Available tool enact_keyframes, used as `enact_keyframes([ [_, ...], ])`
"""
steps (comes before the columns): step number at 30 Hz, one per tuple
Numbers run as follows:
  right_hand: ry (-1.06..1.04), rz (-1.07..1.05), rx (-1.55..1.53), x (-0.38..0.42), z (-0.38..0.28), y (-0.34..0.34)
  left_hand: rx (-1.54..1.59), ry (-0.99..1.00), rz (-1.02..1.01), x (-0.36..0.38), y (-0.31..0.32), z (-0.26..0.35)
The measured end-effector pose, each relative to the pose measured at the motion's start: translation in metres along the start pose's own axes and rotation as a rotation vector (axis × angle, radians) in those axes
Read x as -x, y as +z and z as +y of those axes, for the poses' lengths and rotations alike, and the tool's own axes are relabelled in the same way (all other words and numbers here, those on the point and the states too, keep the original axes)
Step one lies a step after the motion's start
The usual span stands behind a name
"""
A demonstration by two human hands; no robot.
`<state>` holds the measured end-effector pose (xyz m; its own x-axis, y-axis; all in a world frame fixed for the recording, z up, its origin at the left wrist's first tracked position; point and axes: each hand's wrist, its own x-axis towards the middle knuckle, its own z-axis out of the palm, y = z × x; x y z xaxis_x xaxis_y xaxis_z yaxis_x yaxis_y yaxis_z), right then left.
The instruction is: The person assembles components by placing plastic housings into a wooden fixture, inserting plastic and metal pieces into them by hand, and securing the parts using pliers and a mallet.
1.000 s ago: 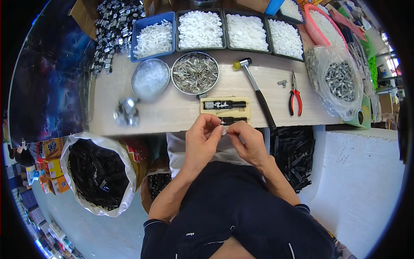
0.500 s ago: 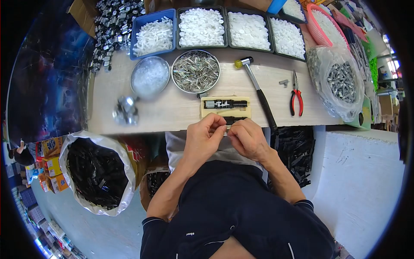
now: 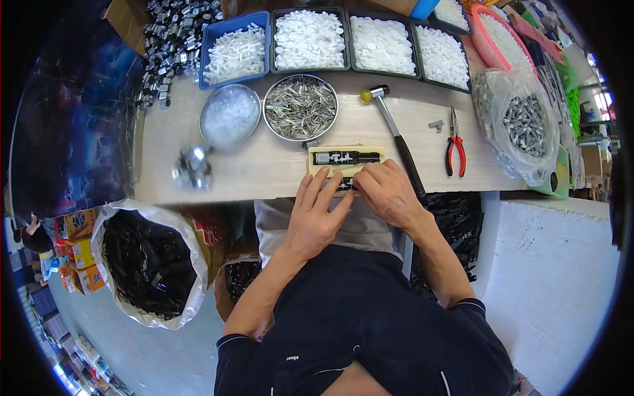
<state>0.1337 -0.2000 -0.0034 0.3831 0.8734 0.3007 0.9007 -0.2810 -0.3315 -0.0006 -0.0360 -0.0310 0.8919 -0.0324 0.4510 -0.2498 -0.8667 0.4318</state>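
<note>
At the table's front edge lies a cream-coloured fixture (image 3: 319, 171) with two slots. In its far slot rests a black part (image 3: 365, 158) carrying small white and silver pieces. A second black part (image 3: 345, 184) sits in the near slot, mostly covered by my fingers. My left hand (image 3: 316, 221) lies over the fixture's near left side, fingers spread and tips touching it. My right hand (image 3: 391, 198) is closed in a pinch at the near slot's right end; whatever is between its fingertips is hidden.
Beyond the fixture stand a bowl of metal pins (image 3: 300, 109) and a bowl of clear pieces (image 3: 229, 119). A hammer (image 3: 400, 142) and red-handled pliers (image 3: 455, 148) lie to the right. Trays of white parts (image 3: 308, 69) line the back. A sack of black parts (image 3: 181, 320) stands at lower left.
My left hand has gone from a pinch to spread fingers resting on the fixture. My right hand has shifted slightly up and right, still pinched. White pieces now show on the near black part.
</note>
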Motion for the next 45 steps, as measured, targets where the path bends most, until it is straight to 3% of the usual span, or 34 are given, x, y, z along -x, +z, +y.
enact_keyframes([
  [15,0.050,0.019,-0.093,-0.003,-0.002,0.003,-0.063,-0.019,-0.052,0.002,0.010,-0.005],
  [18,0.115,0.002,-0.248,-0.002,-0.001,-0.005,-0.075,0.034,-0.071,-0.001,0.010,-0.006],
  [22,0.425,0.288,-0.310,0.005,0.026,-0.015,-0.027,0.090,-0.085,-0.009,0.012,-0.009],
  [24,0.507,0.435,-0.133,0.008,0.052,-0.022,0.002,0.120,-0.095,-0.009,0.013,-0.012],
  [28,0.645,0.398,0.314,0.033,0.106,-0.022,0.038,0.137,-0.098,-0.005,0.013,-0.017],
  [36,0.743,0.306,0.354,0.035,0.117,-0.003,-0.112,0.160,-0.118,0.011,0.015,-0.020],
  [39,0.790,0.346,0.317,0.030,0.111,0.000,-0.098,0.143,-0.086,0.012,0.009,-0.017],
  [42,0.797,0.418,0.315,0.028,0.107,0.005,-0.093,0.162,0.154,-0.014,-0.010,-0.041],
  [43,0.786,0.447,0.324,0.028,0.107,0.007,0.133,-0.114,0.205,-0.029,-0.012,-0.058],
  [45,0.744,0.499,0.319,0.026,0.106,0.007,-0.101,-0.072,0.432,-0.083,-0.038,-0.106],
])
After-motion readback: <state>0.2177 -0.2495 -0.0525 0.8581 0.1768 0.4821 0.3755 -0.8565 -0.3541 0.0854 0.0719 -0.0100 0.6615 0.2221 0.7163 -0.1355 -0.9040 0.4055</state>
